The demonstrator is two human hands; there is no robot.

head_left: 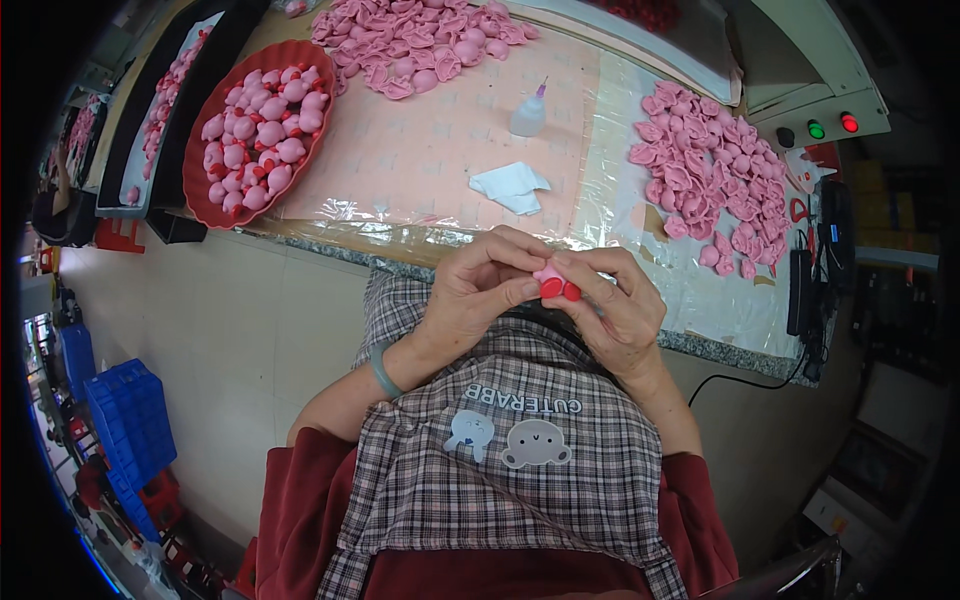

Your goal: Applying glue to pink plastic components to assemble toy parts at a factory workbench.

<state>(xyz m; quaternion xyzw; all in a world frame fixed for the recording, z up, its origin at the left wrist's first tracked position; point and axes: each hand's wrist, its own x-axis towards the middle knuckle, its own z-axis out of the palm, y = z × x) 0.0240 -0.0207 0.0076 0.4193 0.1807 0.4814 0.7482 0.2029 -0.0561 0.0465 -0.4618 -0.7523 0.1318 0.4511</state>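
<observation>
Both hands meet just in front of the table's near edge, around a small pink toy figure with red feet (pixel 556 285). My left hand (pixel 482 277) pinches it from the left between thumb and fingers. From the other side my right hand (pixel 617 308) grips it too, with the fingertips pressed on its top and right. The red parts face me; the rest of the figure is mostly covered by fingers. Beyond the hands a crumpled white cloth (pixel 510 187) lies on the table. Behind that stands a small translucent squeeze bottle (pixel 528 116) with a purple needle tip.
A red scalloped bowl (pixel 193 190) of pink-and-red figures sits at the table's left. Heaps of pink soft pieces lie at the back (pixel 415 45) and right (pixel 710 165). Red-handled scissors (pixel 798 209) and black cables are at the right edge. Blue crates (pixel 133 425) stand on the floor.
</observation>
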